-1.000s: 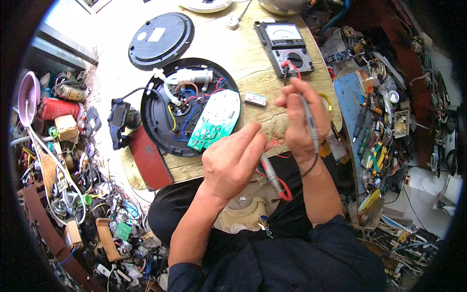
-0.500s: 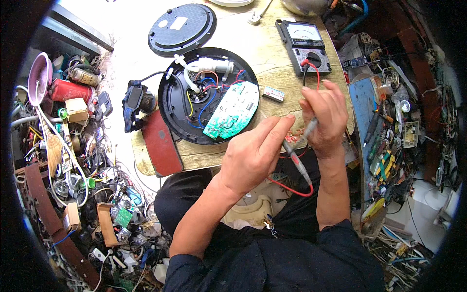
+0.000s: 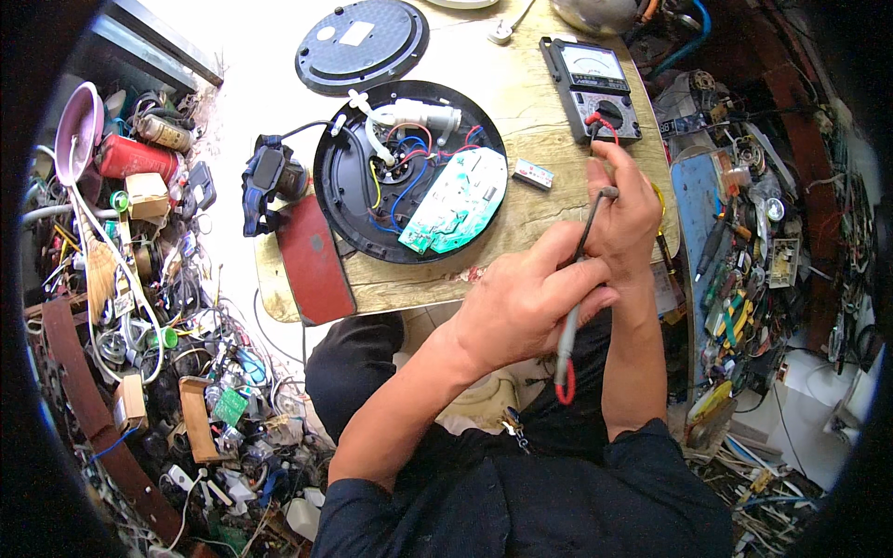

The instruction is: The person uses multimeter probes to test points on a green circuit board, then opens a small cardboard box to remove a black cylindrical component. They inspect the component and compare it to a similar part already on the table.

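Both my hands meet over the table's front right edge. My left hand (image 3: pixel 526 307) is closed around a grey test probe (image 3: pixel 566 346), whose red lead bends down below it. A thin dark probe (image 3: pixel 590 223) slants between my hands, its upper end against the curled fingers of my right hand (image 3: pixel 623 219). Beyond my right hand lies an analog multimeter (image 3: pixel 606 104) with leads plugged in. A round black appliance base (image 3: pixel 349 223) stands open to the left, holding coloured wires, a white tube assembly (image 3: pixel 419 116) and a green-white circuit board (image 3: pixel 460 200).
A small white box-like piece (image 3: pixel 533 175) lies beside the base. Behind stands a round black cover (image 3: pixel 363 46); a strapped headlamp-like device (image 3: pixel 270 181) and red flat piece (image 3: pixel 316 260) are left. Heaped parts (image 3: pixel 223 409) fill the left floor, tools (image 3: pixel 730 307) the right.
My left hand has moved right, up against my right hand. The probes have turned more upright, and the red lead's loop now hangs lower. The view has shifted slightly.
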The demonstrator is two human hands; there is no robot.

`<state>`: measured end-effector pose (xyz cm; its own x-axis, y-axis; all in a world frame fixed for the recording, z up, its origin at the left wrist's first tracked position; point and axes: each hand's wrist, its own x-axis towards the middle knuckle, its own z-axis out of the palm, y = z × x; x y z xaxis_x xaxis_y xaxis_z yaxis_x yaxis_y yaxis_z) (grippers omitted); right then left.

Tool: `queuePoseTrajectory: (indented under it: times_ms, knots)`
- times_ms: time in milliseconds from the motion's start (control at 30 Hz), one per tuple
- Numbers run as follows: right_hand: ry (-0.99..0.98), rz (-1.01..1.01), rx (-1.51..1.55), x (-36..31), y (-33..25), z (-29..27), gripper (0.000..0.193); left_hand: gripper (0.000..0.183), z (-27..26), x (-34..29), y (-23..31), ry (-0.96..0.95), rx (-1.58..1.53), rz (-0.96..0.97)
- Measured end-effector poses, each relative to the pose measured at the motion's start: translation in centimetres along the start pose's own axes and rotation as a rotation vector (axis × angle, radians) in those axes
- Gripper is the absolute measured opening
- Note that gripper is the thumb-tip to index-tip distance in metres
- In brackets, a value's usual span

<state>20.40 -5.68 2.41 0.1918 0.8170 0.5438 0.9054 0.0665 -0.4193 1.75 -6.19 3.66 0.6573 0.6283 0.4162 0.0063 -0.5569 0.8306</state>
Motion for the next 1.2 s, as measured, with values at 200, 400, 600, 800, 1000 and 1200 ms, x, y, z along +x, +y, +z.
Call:
queuePoseTrajectory:
  times_ms: [200,400,600,800,1000,1200]
  knots:
    - [0.188,0.303,0.233,0.8,1.0,0.1,0.019,0.072,-0.5,1.5,-1.0,0.253,-0.055,0.209]
    - [0.297,0.484,0.693,1.8,3.1,-0.1,0.037,0.094,-2.7,0.8,-1.7,0.496,-0.14,0.351]
    - [0.306,0.422,0.798,1.7,2.1,-0.2,0.039,0.093,-6.3,-0.7,-1.7,0.846,-0.008,0.085]
    - [0.222,0.268,0.769,1.0,0.4,0.4,0.049,0.112,-7.6,-1.0,-1.1,0.926,-0.251,-0.184]
    - [0.166,0.102,0.784,0.3,-0.2,0.9,0.053,0.102,-8.1,-0.7,-1.1,0.977,-0.232,-0.166]
    - [0.143,0.046,0.757,-0.2,-0.6,1.3,0.05,0.095,-8.6,-1.4,-1.1,0.934,0.056,-0.122]
